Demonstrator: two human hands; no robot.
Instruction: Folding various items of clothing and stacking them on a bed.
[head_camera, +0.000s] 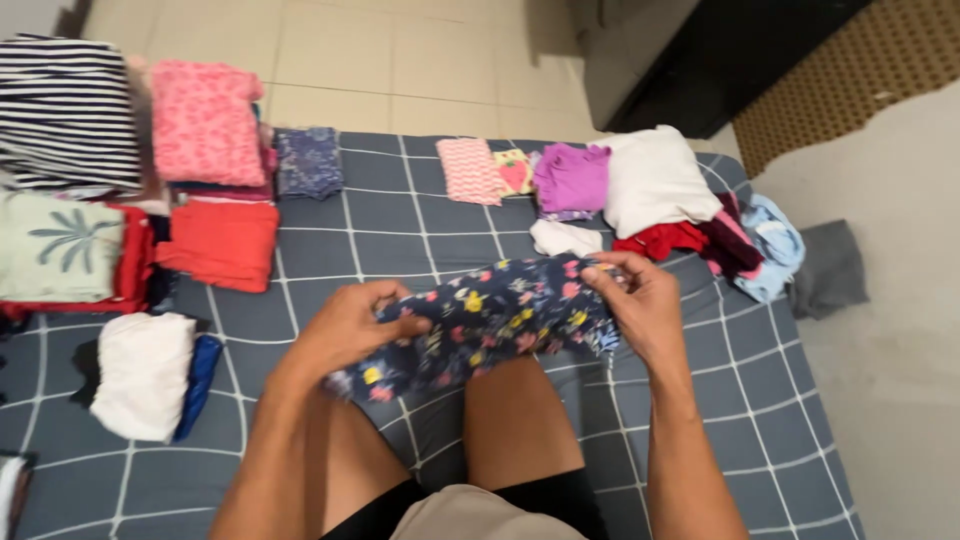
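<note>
While both hands, left and right, pinch the floral cloth taut, bare bed lies beyond between piles.

You have no packages, labels, signs or screens in front of you here. Nothing in your view from the head camera carries a tag or a wrapper that can be made out.
</note>
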